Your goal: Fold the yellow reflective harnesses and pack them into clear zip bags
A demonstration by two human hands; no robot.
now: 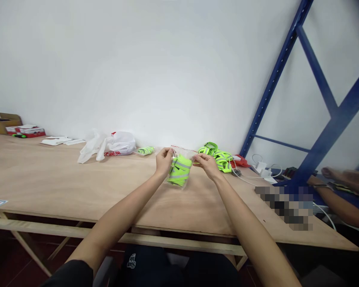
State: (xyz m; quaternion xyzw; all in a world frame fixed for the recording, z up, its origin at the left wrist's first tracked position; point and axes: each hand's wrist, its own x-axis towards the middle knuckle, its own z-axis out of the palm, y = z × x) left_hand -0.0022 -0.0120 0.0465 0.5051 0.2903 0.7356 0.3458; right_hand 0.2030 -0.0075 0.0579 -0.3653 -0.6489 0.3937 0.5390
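Between my two hands hangs a clear zip bag (183,187) with a red line along its top edge. Inside it sits a folded neon-yellow reflective strap (180,170) with grey stripes. My left hand (164,160) pinches the bag's upper left corner. At the upper right corner, the fingers of my right hand (208,164) are closed on the plastic. Behind my right hand lies a heap of similar neon-yellow straps (223,159). Another bagged neon strap (146,151) rests on the table, left of and beyond my left hand.
On the wooden table (107,191) stand a white plastic bag (122,142), white papers (58,140), a red-and-white box (25,130) and a cardboard box (2,122). A white power adapter (261,168) with cables lies near the blue metal frame (275,83). Another person's arms (338,199) show at right.
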